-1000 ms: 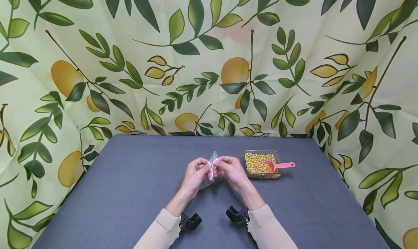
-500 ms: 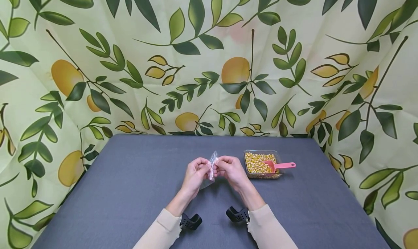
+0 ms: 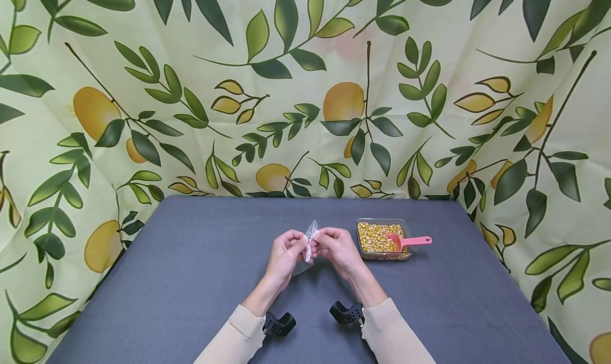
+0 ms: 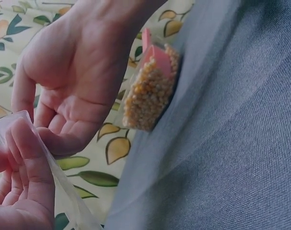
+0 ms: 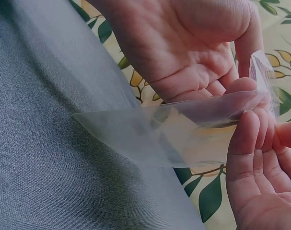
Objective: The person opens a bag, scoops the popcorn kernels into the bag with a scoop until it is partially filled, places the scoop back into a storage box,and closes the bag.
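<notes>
A clear plastic bag [image 3: 309, 244] is held up between both hands over the middle of the table. My left hand [image 3: 285, 255] pinches one side of its top edge between thumb and fingers. On the other side, my right hand [image 3: 340, 250] pinches the edge in the same way. The right wrist view shows the bag [image 5: 150, 129] hanging down flat, with nothing visible inside it. To the right of my right hand stands a glass container [image 3: 361, 251] of corn kernels [image 3: 374, 236]. A pink scoop [image 3: 415, 241] lies in the kernels, its handle over the right rim.
A grey-blue cloth [image 3: 191, 279] covers the table. Behind it and along both sides hangs a leaf-patterned curtain [image 3: 296, 141]. Black wrist mounts [image 3: 279, 324] stick out inward from the forearms.
Almost nothing differs. The bag's upper part looks slightly wider between the fingers now, while both hands keep their place and the container and scoop stay put.
</notes>
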The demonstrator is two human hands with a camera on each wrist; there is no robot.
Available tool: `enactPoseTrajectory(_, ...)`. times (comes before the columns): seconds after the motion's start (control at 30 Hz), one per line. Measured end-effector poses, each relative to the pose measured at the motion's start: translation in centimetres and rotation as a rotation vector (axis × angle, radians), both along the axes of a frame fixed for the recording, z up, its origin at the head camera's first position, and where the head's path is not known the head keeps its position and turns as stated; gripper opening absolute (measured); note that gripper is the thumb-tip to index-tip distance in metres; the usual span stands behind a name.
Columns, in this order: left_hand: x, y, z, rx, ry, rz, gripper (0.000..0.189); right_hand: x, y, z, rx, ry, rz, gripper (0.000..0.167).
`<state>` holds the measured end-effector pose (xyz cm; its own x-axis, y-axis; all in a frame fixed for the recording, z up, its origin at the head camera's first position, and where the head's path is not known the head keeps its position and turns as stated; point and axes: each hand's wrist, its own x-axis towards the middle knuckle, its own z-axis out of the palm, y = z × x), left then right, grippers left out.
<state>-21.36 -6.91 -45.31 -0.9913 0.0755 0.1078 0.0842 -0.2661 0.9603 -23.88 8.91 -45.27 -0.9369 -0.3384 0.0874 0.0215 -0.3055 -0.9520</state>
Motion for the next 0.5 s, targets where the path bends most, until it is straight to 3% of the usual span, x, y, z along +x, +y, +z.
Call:
enactPoseTrajectory(0.23, -0.2, -0.9, 0.4, -0.054, -0.045, -0.064, 0.008, 0.0, 0.2, 0.1, 0.047, 0.018, 0.003, 0.014)
enactPoseTrajectory(0.5, -0.2, -1.3, 0.8, -0.113, -0.031, -0.129, 0.015, 0.1, 0.1, 0.2, 0.145, 0.045, -0.008, 0.015)
